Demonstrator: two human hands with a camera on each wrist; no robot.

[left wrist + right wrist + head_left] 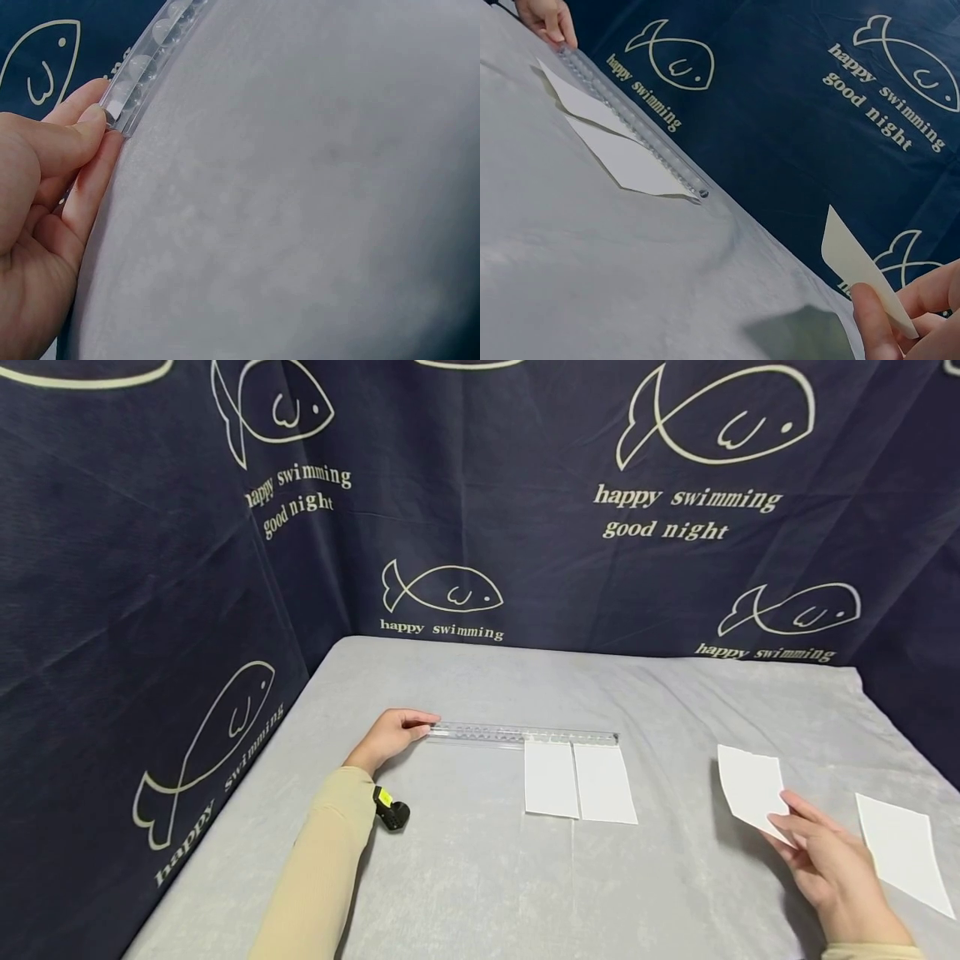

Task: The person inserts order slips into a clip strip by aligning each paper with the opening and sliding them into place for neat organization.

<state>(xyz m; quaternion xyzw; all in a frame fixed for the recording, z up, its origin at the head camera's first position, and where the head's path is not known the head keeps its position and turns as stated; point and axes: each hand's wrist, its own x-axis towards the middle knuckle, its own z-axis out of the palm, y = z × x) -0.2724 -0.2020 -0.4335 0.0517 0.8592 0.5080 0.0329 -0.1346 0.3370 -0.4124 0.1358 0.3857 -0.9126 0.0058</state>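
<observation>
My left hand (392, 737) pinches the left end of a long, clear plastic strip (483, 732) between thumb and fingers. Close up in the left wrist view, the strip (142, 67) has a row of round, see-through shapes along it. Two white paper cards, a left one (551, 781) and a right one (606, 783), lie side by side with their top edges along the strip's right half. Off to the right, my right hand (832, 860) holds another white card (752, 789) raised over the table, thumb on one face and fingers behind.
Beyond my right hand, a further white card (903, 852) shows at the far right. A grey cloth with creases covers the table (465, 877). Dark blue curtains (540, 527) with fish drawings hang behind and at the left. A small black device (392, 814) sits at my left wrist.
</observation>
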